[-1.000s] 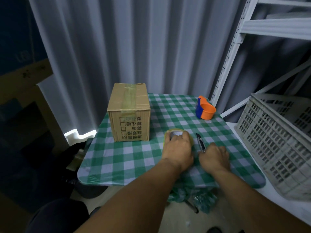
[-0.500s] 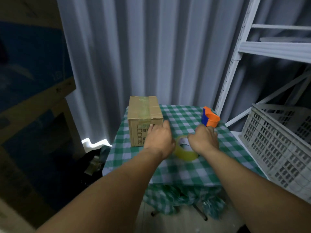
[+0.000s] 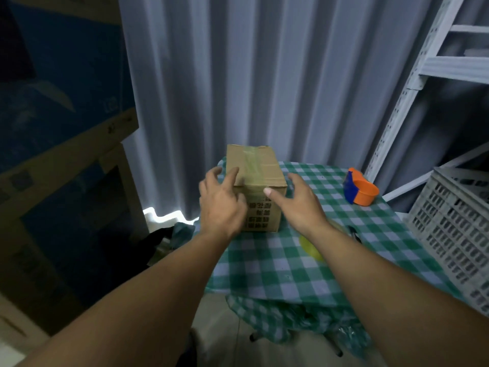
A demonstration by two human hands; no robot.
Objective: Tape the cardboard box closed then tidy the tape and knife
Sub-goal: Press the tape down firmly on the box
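Head view: your left hand point(image 3: 222, 205) and right hand point(image 3: 295, 205) are spread, holding nothing; grip the brown cardboard box point(image 3: 258, 168) evenly.

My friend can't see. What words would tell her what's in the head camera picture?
A person's open left hand and right hand reach for a taped cardboard box on a green checked table. A yellow tape roll and a knife lie by the right forearm; an orange and blue holder and a white crate sit farther right.
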